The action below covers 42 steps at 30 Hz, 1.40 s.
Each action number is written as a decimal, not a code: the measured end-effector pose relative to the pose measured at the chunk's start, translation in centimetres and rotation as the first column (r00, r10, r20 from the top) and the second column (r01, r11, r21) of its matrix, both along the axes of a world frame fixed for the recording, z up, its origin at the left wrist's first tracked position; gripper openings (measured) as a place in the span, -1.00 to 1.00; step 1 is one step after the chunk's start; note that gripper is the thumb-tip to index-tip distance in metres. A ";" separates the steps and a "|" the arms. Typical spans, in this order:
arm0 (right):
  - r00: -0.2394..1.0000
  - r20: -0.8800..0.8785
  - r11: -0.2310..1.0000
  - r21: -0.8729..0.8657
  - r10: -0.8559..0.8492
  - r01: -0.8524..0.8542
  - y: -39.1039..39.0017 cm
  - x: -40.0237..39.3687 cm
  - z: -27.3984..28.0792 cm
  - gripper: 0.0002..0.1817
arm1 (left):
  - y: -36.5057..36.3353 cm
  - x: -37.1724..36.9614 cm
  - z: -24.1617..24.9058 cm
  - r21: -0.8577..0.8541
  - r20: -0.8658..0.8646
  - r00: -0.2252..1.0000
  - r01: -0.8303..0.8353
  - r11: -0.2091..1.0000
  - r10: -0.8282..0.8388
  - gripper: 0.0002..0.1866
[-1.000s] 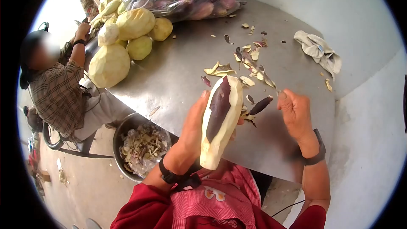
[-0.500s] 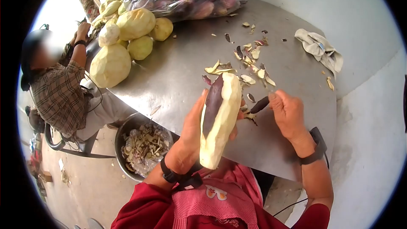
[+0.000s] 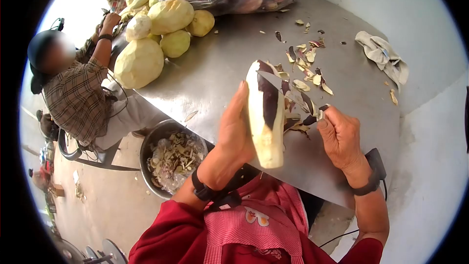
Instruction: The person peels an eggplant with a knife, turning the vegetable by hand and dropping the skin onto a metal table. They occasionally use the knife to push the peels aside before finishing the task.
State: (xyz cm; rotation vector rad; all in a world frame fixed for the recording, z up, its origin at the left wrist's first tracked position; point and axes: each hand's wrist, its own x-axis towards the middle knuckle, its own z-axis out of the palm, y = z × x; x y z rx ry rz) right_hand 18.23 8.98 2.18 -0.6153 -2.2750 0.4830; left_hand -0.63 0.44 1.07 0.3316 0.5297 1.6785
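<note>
Above steel table (image 3: 210,83), left hand (image 3: 234,132) holds yam (image 3: 266,112); right hand (image 3: 342,137) probably peeling beside.

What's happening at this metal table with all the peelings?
A person's left hand holds a long, mostly peeled purple-skinned root upright while the right hand works a peeler against it. Peelings lie scattered on the steel table. Peeled roots are piled opposite, beside another seated person.
</note>
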 end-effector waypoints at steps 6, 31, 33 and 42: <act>1.000 0.011 0.996 -0.082 0.023 -0.022 -0.5 0.1 0.3 -0.62 | 0.8 -0.8 0.1 -0.010 -0.030 0.999 -0.014 1.000 0.014 -0.36; 0.981 0.178 0.979 0.174 0.079 -0.111 -2.4 -1.2 0.0 -0.68 | 0.0 -1.1 -1.7 0.017 -0.048 0.999 0.008 1.000 -0.007 -0.37; 0.981 0.174 0.979 0.171 0.083 -0.113 -2.3 -1.1 0.0 -0.67 | 0.1 -0.8 -1.3 -0.054 -0.069 0.994 -0.092 0.994 0.088 -0.38; 0.982 0.183 0.986 0.168 -0.037 0.006 -1.0 -0.7 -0.3 -0.66 | 0.1 -1.1 -1.9 -0.057 -0.098 0.994 -0.057 0.997 0.052 -0.39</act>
